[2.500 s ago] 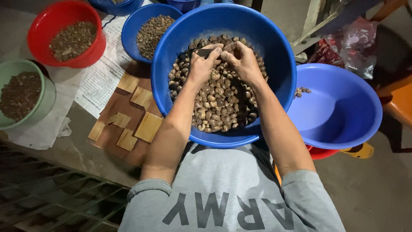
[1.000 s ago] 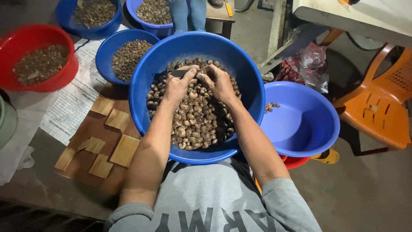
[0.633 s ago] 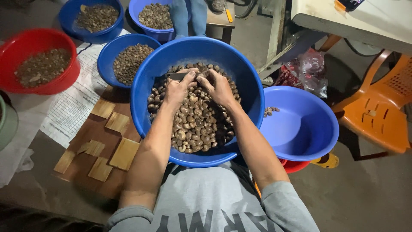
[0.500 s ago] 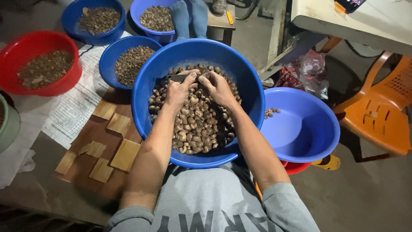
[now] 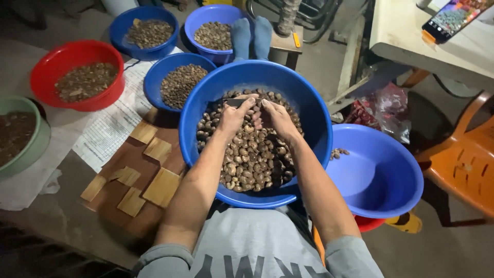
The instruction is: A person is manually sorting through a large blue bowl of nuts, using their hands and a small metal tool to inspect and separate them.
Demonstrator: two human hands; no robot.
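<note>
Head view: round glossy plastic basin (image 5: 309, 110), knobbly nuts (image 5: 252, 159).

My view tilts up: a phone (image 5: 453, 18) on the white table (image 5: 406, 41) and 2 far nut bowls (image 5: 149, 32) now show fully.

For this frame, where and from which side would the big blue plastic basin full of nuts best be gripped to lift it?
Probably by the rolled rim of the big blue plastic basin, one hand from each side, fingers hooked under the lip. It is round, wide and heaped with brown nuts, with no handles showing, so opposite rim points should keep it level.
</note>
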